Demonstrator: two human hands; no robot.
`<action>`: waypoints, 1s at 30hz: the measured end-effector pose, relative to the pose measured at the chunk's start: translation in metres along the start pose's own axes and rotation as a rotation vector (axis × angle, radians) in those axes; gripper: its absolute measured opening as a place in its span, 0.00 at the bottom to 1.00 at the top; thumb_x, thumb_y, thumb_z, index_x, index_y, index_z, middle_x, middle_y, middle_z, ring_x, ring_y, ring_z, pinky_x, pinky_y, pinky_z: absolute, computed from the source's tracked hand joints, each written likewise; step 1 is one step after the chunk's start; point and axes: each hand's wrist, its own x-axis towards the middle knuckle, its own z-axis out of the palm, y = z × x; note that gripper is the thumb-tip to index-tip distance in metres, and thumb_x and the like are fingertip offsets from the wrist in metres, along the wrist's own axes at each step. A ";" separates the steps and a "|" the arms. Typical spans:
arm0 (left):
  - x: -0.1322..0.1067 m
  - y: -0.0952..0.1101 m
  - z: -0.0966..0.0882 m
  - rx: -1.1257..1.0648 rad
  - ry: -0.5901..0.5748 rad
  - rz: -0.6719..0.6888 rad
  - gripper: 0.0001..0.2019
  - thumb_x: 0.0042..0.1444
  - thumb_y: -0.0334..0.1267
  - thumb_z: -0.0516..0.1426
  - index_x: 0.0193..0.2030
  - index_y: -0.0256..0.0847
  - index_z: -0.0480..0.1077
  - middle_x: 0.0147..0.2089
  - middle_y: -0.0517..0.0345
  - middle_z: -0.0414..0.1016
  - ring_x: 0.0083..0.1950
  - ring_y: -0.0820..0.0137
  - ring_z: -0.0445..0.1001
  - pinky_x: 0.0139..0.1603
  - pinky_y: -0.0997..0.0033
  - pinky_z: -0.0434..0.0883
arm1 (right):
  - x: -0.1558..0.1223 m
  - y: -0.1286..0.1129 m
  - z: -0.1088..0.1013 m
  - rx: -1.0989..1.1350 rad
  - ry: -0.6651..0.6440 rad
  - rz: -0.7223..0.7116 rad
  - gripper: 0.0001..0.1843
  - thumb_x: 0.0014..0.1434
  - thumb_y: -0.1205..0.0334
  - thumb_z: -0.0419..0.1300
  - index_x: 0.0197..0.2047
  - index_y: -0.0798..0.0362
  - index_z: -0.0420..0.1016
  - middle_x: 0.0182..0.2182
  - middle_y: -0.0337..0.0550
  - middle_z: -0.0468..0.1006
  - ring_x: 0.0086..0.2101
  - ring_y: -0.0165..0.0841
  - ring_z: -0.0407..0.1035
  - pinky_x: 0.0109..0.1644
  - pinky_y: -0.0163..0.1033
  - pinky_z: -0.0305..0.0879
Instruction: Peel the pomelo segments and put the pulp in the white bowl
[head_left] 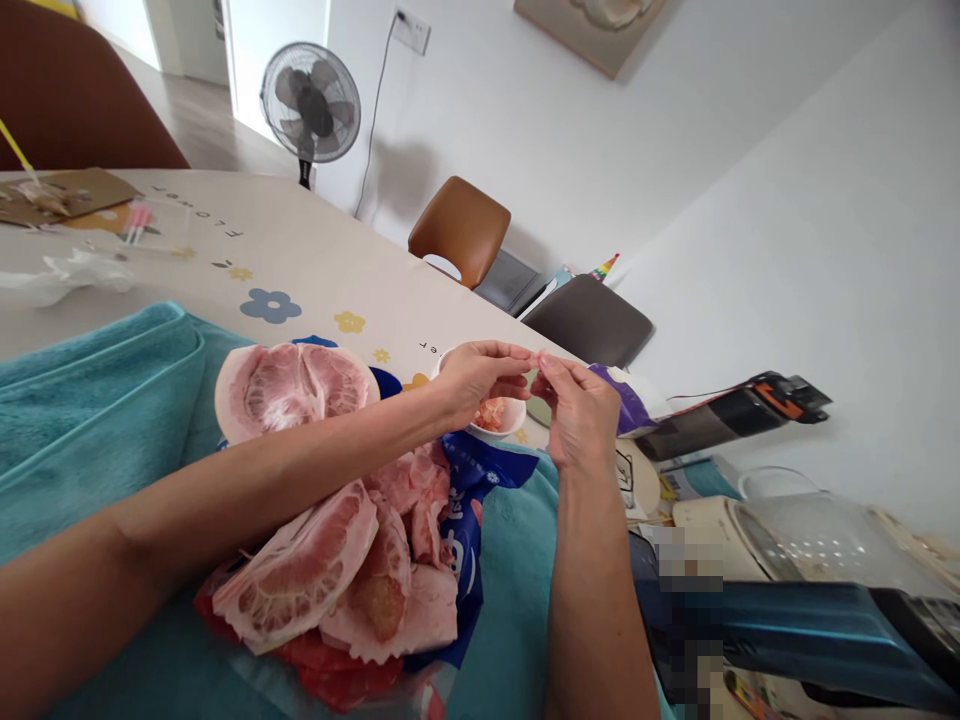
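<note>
My left hand [484, 380] and my right hand [581, 405] meet at the fingertips, both pinched closed. Whatever lies between the fingers is too small to make out. Below them stands a white bowl [512, 418] with orange-pink pieces of fruit flesh in it, partly hidden by my left hand. Pomelo peel [300, 570] and pink pith pieces [412, 490] are heaped on a blue and red plastic bag [469, 560]. Beyond my left forearm rests a large cut pomelo half [259, 385], its pink inside facing up.
A teal towel [97, 400] lies under the bag on the flower-patterned table [322, 260]. Crumpled tissue [67, 275] and cardboard [97, 185] lie at the far left. On the right are a purple package [626, 395], a cordless vacuum [720, 420] and a blue tube-shaped device [810, 620].
</note>
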 end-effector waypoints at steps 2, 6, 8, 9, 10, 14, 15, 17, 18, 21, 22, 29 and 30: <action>0.000 -0.001 0.000 0.013 0.009 0.016 0.06 0.53 0.21 0.60 0.28 0.30 0.70 0.27 0.59 0.73 0.24 0.78 0.73 0.33 0.73 0.73 | -0.001 -0.002 0.001 0.030 0.005 0.010 0.06 0.44 0.59 0.69 0.27 0.51 0.81 0.26 0.37 0.79 0.24 0.26 0.64 0.31 0.35 0.66; 0.000 0.000 0.003 0.074 0.043 0.017 0.09 0.56 0.20 0.57 0.27 0.31 0.69 0.24 0.61 0.70 0.22 0.79 0.71 0.32 0.74 0.72 | -0.001 -0.003 0.002 0.068 0.024 0.023 0.05 0.44 0.61 0.69 0.26 0.52 0.81 0.25 0.37 0.78 0.24 0.25 0.64 0.29 0.34 0.66; 0.000 0.000 0.003 0.110 0.075 0.014 0.09 0.57 0.19 0.55 0.27 0.31 0.68 0.24 0.61 0.70 0.21 0.79 0.70 0.31 0.75 0.72 | 0.000 -0.003 0.001 0.082 0.047 0.009 0.05 0.44 0.61 0.69 0.26 0.52 0.81 0.25 0.37 0.78 0.24 0.25 0.64 0.27 0.33 0.66; 0.000 0.000 0.003 0.125 0.087 0.011 0.09 0.57 0.19 0.55 0.28 0.31 0.68 0.24 0.61 0.69 0.21 0.79 0.70 0.31 0.75 0.72 | 0.000 -0.003 0.001 0.088 0.060 -0.005 0.06 0.44 0.60 0.69 0.26 0.52 0.80 0.26 0.38 0.78 0.24 0.25 0.65 0.26 0.32 0.66; 0.001 0.000 0.002 0.135 0.095 0.010 0.08 0.57 0.20 0.55 0.28 0.31 0.68 0.24 0.61 0.69 0.21 0.79 0.70 0.31 0.74 0.72 | 0.000 -0.004 0.000 0.094 0.067 -0.020 0.06 0.45 0.60 0.69 0.27 0.53 0.80 0.27 0.38 0.78 0.25 0.25 0.65 0.25 0.32 0.66; 0.002 -0.002 -0.001 0.173 0.114 0.038 0.08 0.58 0.24 0.56 0.27 0.32 0.70 0.25 0.59 0.69 0.23 0.77 0.70 0.34 0.70 0.73 | 0.000 -0.006 -0.003 0.101 0.008 -0.053 0.06 0.46 0.60 0.69 0.28 0.53 0.80 0.29 0.39 0.78 0.26 0.27 0.69 0.24 0.32 0.67; 0.002 -0.003 -0.002 0.186 0.123 0.054 0.07 0.57 0.24 0.57 0.27 0.32 0.71 0.26 0.59 0.70 0.24 0.77 0.70 0.35 0.70 0.72 | 0.000 -0.006 -0.004 0.094 -0.015 -0.065 0.06 0.46 0.61 0.69 0.29 0.53 0.80 0.28 0.39 0.78 0.26 0.27 0.69 0.24 0.32 0.68; 0.002 -0.003 -0.003 0.213 0.133 0.084 0.06 0.54 0.22 0.58 0.30 0.33 0.73 0.29 0.58 0.74 0.26 0.77 0.70 0.38 0.70 0.70 | -0.001 -0.005 -0.003 0.076 -0.050 -0.113 0.05 0.46 0.63 0.69 0.29 0.53 0.80 0.26 0.37 0.77 0.27 0.28 0.70 0.26 0.33 0.70; 0.002 -0.003 -0.004 0.221 0.131 0.094 0.06 0.52 0.22 0.58 0.31 0.33 0.75 0.30 0.58 0.75 0.28 0.78 0.70 0.40 0.70 0.69 | -0.001 -0.004 -0.003 0.069 -0.062 -0.141 0.04 0.46 0.63 0.68 0.29 0.52 0.80 0.25 0.37 0.77 0.28 0.28 0.70 0.27 0.33 0.70; 0.002 -0.004 -0.005 0.226 0.111 0.103 0.05 0.52 0.25 0.60 0.34 0.34 0.77 0.33 0.56 0.79 0.33 0.76 0.71 0.46 0.70 0.66 | 0.000 0.000 -0.003 0.066 -0.079 -0.185 0.04 0.46 0.64 0.68 0.30 0.51 0.81 0.27 0.36 0.78 0.29 0.29 0.72 0.30 0.35 0.72; 0.002 -0.004 -0.005 0.224 0.110 0.104 0.05 0.52 0.27 0.61 0.35 0.35 0.77 0.32 0.55 0.79 0.34 0.75 0.72 0.47 0.70 0.66 | 0.001 0.001 -0.003 0.068 -0.076 -0.182 0.04 0.46 0.64 0.68 0.30 0.51 0.81 0.27 0.36 0.79 0.30 0.30 0.73 0.30 0.36 0.73; 0.002 -0.004 -0.004 0.215 0.105 0.131 0.02 0.49 0.30 0.63 0.31 0.36 0.77 0.32 0.57 0.78 0.34 0.75 0.70 0.44 0.70 0.64 | 0.001 0.002 -0.003 0.062 -0.072 -0.149 0.08 0.46 0.65 0.67 0.33 0.51 0.82 0.27 0.37 0.80 0.31 0.32 0.74 0.32 0.38 0.73; 0.002 -0.004 -0.004 0.208 0.097 0.130 0.03 0.48 0.31 0.63 0.32 0.36 0.77 0.32 0.57 0.78 0.33 0.76 0.70 0.43 0.70 0.64 | 0.001 0.001 -0.002 0.074 -0.074 -0.140 0.08 0.45 0.66 0.68 0.33 0.51 0.82 0.27 0.37 0.80 0.30 0.31 0.74 0.31 0.37 0.73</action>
